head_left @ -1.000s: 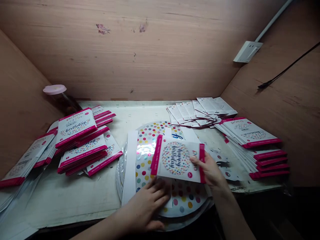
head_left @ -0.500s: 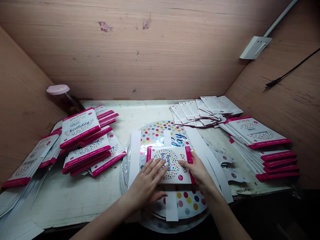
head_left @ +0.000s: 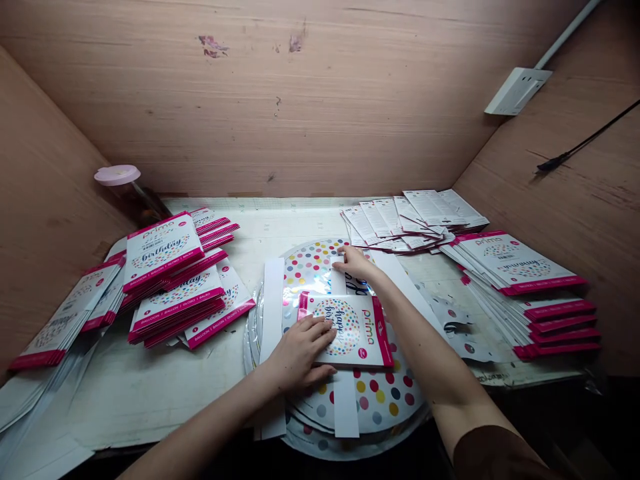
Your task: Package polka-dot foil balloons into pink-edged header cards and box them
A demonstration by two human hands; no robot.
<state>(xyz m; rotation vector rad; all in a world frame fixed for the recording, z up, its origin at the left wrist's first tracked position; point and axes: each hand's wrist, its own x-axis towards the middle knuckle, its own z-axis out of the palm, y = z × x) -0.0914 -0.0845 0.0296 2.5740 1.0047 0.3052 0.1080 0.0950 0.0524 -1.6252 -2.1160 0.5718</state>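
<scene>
My left hand (head_left: 300, 353) lies flat on a pink-edged "prima" balloon header card (head_left: 345, 330), which has a polka-dot "happy birthday" print. The card sits on a stack of round polka-dot foil balloons (head_left: 387, 393). My right hand (head_left: 356, 263) is off the card, its fingertips at the far part of the top balloon beside a narrow white paper strip (head_left: 339, 280). Another white strip (head_left: 273, 320) lies along the balloon stack's left side, and a third (head_left: 346, 407) runs out from under the card toward me.
Stacks of packaged pink-edged balloons (head_left: 163, 253) stand to the left, with more (head_left: 520, 267) to the right. Loose printed sheets (head_left: 410, 220) lie at the back. Plywood walls enclose the white table (head_left: 150, 400), with a wall socket (head_left: 517, 91) and a pink-lidded jar (head_left: 117, 175).
My right hand has left the card's right edge and moved to the far side of the balloon stack. My left hand stays on the card, which sits slightly lower and further right.
</scene>
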